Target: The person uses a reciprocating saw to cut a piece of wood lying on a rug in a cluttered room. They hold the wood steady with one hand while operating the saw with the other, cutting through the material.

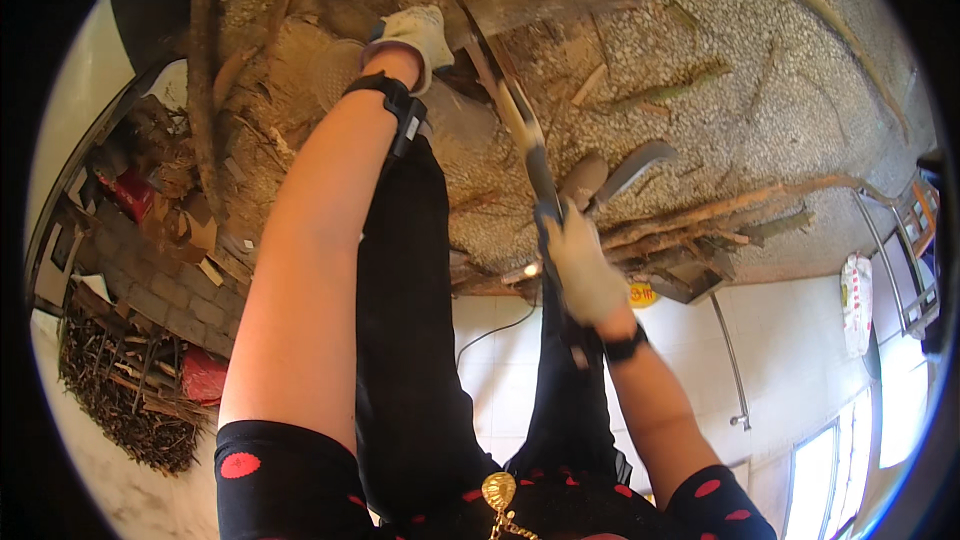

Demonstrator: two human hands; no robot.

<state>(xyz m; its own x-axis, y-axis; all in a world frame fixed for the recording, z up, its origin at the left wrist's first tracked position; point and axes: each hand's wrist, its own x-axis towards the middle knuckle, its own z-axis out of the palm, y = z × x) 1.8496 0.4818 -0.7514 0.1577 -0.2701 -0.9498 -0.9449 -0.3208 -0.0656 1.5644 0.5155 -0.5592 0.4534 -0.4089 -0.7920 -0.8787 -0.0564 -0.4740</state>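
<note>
Black trousers [410, 360] over speckled floor [700, 50]

Speckled terrazzo floor [700, 50] carries scattered wood strips [720, 215], bark scraps; brushwood pile [130, 400] and red boxes [200, 375] at left.

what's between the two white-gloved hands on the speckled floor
In the head view, the long dark blade held by the right hand runs up toward the left hand, which rests on wood scraps; brown wood debris lies between them.
</note>
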